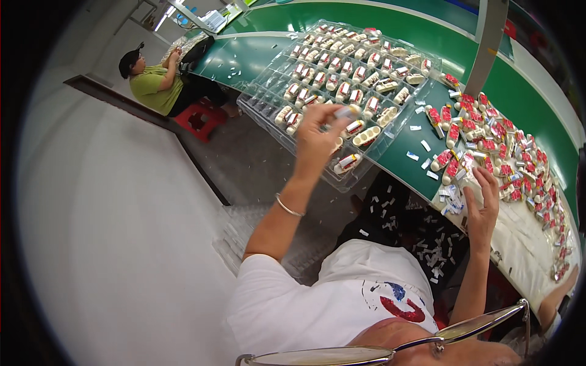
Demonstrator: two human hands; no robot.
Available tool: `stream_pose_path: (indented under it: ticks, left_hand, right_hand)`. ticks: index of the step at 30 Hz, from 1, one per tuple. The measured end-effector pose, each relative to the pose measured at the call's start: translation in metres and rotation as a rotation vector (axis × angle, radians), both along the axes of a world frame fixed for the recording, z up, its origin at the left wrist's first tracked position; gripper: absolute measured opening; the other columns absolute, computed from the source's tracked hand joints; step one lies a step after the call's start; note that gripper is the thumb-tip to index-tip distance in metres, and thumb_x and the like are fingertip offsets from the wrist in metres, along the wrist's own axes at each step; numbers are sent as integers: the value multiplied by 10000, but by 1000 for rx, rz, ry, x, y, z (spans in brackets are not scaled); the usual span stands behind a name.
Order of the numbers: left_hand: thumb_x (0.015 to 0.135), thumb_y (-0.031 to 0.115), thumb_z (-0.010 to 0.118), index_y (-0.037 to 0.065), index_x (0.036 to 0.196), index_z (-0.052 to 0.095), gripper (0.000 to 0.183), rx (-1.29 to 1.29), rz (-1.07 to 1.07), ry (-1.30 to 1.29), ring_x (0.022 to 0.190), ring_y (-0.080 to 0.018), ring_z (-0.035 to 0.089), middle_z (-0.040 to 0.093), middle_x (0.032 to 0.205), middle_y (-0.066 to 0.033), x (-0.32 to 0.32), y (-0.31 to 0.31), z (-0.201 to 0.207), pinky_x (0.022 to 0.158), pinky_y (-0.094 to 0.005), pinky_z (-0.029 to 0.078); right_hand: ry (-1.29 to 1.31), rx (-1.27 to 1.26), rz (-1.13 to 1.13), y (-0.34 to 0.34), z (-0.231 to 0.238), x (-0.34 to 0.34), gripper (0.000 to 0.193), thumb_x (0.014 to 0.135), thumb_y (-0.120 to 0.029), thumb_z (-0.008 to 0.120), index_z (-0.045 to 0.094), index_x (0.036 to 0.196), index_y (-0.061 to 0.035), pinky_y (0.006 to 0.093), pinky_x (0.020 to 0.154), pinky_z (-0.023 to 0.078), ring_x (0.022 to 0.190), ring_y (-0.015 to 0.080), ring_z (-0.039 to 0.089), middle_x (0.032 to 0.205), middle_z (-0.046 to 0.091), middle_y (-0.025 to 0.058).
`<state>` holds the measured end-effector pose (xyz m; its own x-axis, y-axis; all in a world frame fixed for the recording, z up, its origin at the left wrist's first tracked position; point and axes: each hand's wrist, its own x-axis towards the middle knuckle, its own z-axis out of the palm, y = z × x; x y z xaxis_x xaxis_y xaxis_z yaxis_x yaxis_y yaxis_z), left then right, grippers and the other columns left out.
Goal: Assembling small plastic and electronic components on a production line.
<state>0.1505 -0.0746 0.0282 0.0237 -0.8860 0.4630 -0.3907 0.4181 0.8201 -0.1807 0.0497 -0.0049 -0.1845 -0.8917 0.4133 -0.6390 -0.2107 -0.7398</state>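
My left hand [318,131] is raised over the near part of a clear plastic tray [271,100], its fingers pinching a small white and yellow piece [347,113]. In the tray's compartments lie several cream oblong pieces [367,136], some with red and white labels, others showing round recesses. My right hand [483,204] is at the near edge of a heap of similar red-labelled pieces [488,145]. Its fingers are curved and apart, with nothing clearly held between them. Small white slips [452,198] lie beside that hand.
The tray rests on a green table [400,152] and juts past its near edge. A metal post [487,52] rises behind the heap. More slips lie on dark cloth [434,247] below the table edge. At the far left a person [152,85] sits on a red stool [200,121].
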Motion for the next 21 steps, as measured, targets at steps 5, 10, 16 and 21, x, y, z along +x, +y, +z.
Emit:
stream_pose_path:
  ticks: [5, 10, 16, 21]
  left_hand:
    - [752, 212, 741, 52, 926, 711, 239, -174, 492, -361, 758, -249, 630, 643, 849, -103, 109, -79, -24, 713, -354, 489]
    - [764, 310, 718, 114, 914, 720, 247, -51, 626, -748, 899, -289, 632, 680, 901, -87, 161, -88, -52, 933, -446, 411]
    - [776, 307, 713, 124, 985, 705, 277, -6, 541, -849, 944, -282, 625, 687, 961, -61, 156, -89, -50, 1018, -459, 352]
    - [772, 226, 710, 73, 975, 700, 254, -71, 415, -776, 934, -301, 627, 685, 1014, -108, 131, -111, -1, 897, -401, 449]
  right_hand:
    - [230, 63, -41, -14, -2, -8, 486, 808, -45, 667, 558, 1282, -54, 394, 1020, 378, 1188, 297, 499, 1269, 532, 136]
    - [186, 48, -47, -19, -4, 3, 523, 767, -27, 702, 559, 1269, -57, 382, 1008, 397, 1174, 317, 506, 1239, 529, 162]
    - [179, 61, 9, -24, -1, 3, 541, 733, -24, 722, 575, 1250, -89, 408, 1000, 406, 1182, 331, 495, 1249, 527, 155]
    - [158, 64, -32, -29, 1, 4, 402, 742, -40, 717, 611, 1129, -78, 419, 994, 400, 1176, 335, 493, 1239, 538, 152]
